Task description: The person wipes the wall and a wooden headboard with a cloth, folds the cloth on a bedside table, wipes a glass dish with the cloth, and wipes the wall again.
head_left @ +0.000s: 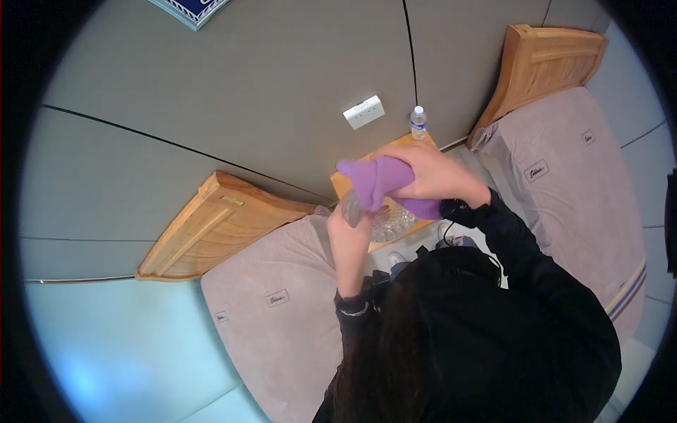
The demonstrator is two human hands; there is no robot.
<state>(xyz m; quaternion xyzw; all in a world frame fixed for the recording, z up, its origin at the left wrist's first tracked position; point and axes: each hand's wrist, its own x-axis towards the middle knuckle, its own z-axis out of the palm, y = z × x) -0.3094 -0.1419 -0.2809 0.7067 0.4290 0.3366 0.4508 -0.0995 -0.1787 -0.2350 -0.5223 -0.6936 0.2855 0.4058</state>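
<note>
My left hand is closed around a clear, glass-like piece, whose full shape is hidden by the fingers and cloth. In my right hand is a purple cloth, bunched up and pressed against the top of the clear piece. One end of the cloth hangs below the right palm. Beneath both hands, a clear patterned glass dish is partly visible on the small wooden nightstand.
A water bottle with a white cap stands at the nightstand's back edge. Beds with pinkish covers flank it, with a left wooden headboard and a right wooden headboard. A white socket is on the grey wall.
</note>
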